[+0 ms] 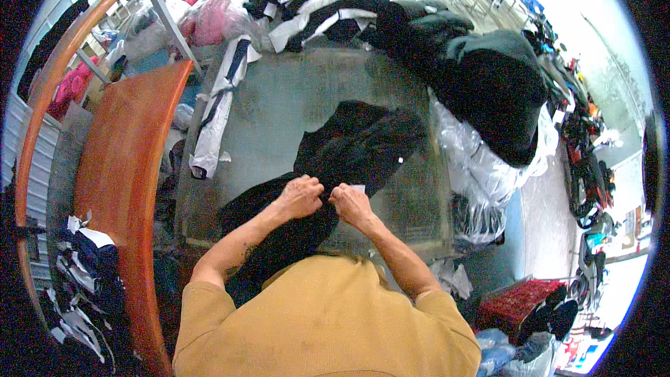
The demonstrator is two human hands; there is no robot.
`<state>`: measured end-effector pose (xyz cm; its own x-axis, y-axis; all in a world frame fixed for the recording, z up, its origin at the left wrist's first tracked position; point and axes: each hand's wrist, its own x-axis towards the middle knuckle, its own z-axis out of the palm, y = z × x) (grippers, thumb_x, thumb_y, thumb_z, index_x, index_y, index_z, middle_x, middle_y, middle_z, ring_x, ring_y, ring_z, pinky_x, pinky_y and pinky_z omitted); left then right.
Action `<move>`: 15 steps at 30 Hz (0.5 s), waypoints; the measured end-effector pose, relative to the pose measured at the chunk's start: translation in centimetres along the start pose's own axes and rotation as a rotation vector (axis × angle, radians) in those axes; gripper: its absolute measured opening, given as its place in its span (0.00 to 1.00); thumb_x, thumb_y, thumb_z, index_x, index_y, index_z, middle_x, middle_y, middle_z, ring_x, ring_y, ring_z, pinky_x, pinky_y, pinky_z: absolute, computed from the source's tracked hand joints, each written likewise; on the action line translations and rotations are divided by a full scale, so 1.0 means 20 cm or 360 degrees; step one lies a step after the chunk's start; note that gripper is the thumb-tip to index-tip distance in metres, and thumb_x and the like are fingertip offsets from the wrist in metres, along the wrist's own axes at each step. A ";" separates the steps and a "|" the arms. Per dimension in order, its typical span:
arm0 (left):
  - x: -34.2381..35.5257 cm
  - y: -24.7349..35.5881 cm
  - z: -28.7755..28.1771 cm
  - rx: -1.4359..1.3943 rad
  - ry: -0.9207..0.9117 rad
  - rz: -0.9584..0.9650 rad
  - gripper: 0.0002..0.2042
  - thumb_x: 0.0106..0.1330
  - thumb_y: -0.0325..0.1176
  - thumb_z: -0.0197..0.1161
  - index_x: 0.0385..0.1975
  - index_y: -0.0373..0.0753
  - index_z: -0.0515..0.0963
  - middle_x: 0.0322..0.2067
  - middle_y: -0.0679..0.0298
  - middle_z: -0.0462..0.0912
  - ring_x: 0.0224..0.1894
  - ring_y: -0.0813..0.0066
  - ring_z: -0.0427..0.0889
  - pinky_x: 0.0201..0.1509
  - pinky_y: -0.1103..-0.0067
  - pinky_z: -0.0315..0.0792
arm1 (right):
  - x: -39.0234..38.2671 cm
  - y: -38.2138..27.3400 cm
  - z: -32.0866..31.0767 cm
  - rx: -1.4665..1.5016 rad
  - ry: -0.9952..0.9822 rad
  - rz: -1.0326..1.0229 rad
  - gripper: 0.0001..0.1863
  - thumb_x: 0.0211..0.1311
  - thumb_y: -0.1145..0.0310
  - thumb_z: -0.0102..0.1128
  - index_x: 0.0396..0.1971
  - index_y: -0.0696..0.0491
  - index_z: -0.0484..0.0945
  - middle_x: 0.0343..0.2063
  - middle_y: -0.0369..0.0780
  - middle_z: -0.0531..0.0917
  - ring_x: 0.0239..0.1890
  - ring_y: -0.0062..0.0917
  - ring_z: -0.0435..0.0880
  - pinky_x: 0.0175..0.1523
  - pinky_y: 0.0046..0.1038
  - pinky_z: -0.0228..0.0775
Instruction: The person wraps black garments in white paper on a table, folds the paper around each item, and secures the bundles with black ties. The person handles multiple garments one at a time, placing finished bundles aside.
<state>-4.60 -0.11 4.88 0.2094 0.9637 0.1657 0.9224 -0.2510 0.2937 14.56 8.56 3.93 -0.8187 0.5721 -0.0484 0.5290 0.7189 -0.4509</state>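
Head view: left hand (pixel 300 196) and right hand (pixel 350 204), fingers curled, apparently pinch black garment (pixel 352 146).

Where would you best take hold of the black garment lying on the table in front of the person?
Probably at the near end of the black garment, where the left hand and right hand already pinch it by a small white tag. The cloth lies flat and stretches away across the grey table, so coming from the person's side, from above, suits a two-handed grip.
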 end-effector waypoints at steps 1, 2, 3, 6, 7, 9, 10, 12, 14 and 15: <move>-0.02 -0.02 -0.02 -0.0002 -0.0031 -0.0043 0.09 0.55 0.37 0.64 0.28 0.38 0.78 0.33 0.57 0.79 0.39 0.55 0.80 0.47 0.64 0.77 | -0.02 0.02 0.02 0.0039 0.0060 0.0049 0.11 0.67 0.59 0.60 0.32 0.51 0.82 0.34 0.43 0.81 0.39 0.42 0.85 0.43 0.42 0.78; -0.05 0.00 0.00 -0.0049 -0.0039 -0.0090 0.09 0.55 0.36 0.64 0.28 0.38 0.78 0.32 0.57 0.79 0.39 0.55 0.80 0.47 0.64 0.77 | -0.07 0.01 0.06 0.0078 0.0105 0.0093 0.11 0.67 0.59 0.61 0.33 0.51 0.83 0.34 0.44 0.83 0.38 0.42 0.85 0.42 0.41 0.78; -0.07 0.00 0.01 -0.0083 -0.0032 -0.0142 0.08 0.56 0.36 0.64 0.28 0.38 0.78 0.32 0.57 0.79 0.39 0.55 0.79 0.46 0.64 0.77 | -0.09 0.00 0.07 0.0108 0.0160 0.0119 0.11 0.66 0.59 0.62 0.34 0.52 0.83 0.34 0.44 0.84 0.37 0.42 0.85 0.41 0.41 0.78; -0.12 -0.05 0.01 -0.0180 0.0073 -0.0229 0.09 0.58 0.38 0.65 0.32 0.41 0.78 0.32 0.56 0.78 0.40 0.52 0.78 0.45 0.60 0.76 | -0.18 0.04 0.07 0.0637 0.0304 0.0024 0.13 0.65 0.58 0.65 0.35 0.52 0.85 0.30 0.45 0.86 0.32 0.38 0.86 0.38 0.37 0.78; -0.14 -0.08 -0.03 -0.0306 0.0084 -0.0320 0.10 0.61 0.38 0.66 0.32 0.38 0.79 0.33 0.56 0.80 0.42 0.54 0.80 0.49 0.63 0.75 | -0.21 0.09 0.05 0.0722 0.0267 0.0074 0.14 0.64 0.56 0.66 0.35 0.54 0.85 0.28 0.44 0.86 0.30 0.34 0.85 0.37 0.34 0.77; -0.22 -0.19 -0.06 -0.0486 0.0250 -0.0477 0.15 0.62 0.45 0.68 0.38 0.39 0.82 0.39 0.54 0.82 0.47 0.53 0.80 0.55 0.63 0.74 | -0.30 0.24 0.07 0.0796 0.0165 0.0273 0.19 0.64 0.53 0.67 0.33 0.56 0.85 0.25 0.42 0.85 0.27 0.26 0.84 0.35 0.30 0.75; -0.25 -0.28 -0.05 -0.0438 0.0254 -0.0602 0.20 0.61 0.49 0.69 0.42 0.38 0.82 0.43 0.52 0.83 0.50 0.52 0.80 0.58 0.64 0.73 | -0.33 0.33 0.11 0.0796 0.0112 0.0447 0.21 0.65 0.50 0.67 0.32 0.58 0.85 0.23 0.40 0.85 0.27 0.23 0.83 0.34 0.28 0.74; -0.38 -0.42 -0.07 -0.0388 0.0188 -0.0924 0.29 0.60 0.56 0.70 0.51 0.36 0.80 0.50 0.49 0.82 0.57 0.52 0.78 0.64 0.64 0.70 | -0.41 0.49 0.22 0.1078 0.0115 0.0752 0.24 0.66 0.49 0.66 0.39 0.59 0.84 0.28 0.39 0.86 0.28 0.21 0.83 0.34 0.26 0.74; -0.52 -0.48 -0.15 -0.0590 0.0069 -0.1322 0.37 0.59 0.60 0.69 0.57 0.33 0.77 0.57 0.46 0.79 0.63 0.51 0.75 0.69 0.65 0.67 | -0.46 0.55 0.29 0.1380 0.0207 0.0939 0.28 0.65 0.46 0.66 0.49 0.57 0.80 0.36 0.40 0.86 0.30 0.22 0.83 0.36 0.27 0.74; -0.55 -0.45 -0.24 -0.0805 -0.0009 -0.1495 0.40 0.59 0.62 0.69 0.59 0.31 0.75 0.60 0.45 0.77 0.66 0.52 0.72 0.71 0.65 0.65 | -0.46 0.58 0.30 0.1532 0.0262 0.1045 0.31 0.65 0.45 0.66 0.54 0.56 0.78 0.40 0.41 0.86 0.30 0.22 0.83 0.36 0.27 0.74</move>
<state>-16.87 -8.85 4.97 -0.5125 0.7909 -0.3345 0.4731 0.5852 0.6586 26.89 9.16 -6.24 -0.3761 0.8164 -0.4382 0.3945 -0.2868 -0.8730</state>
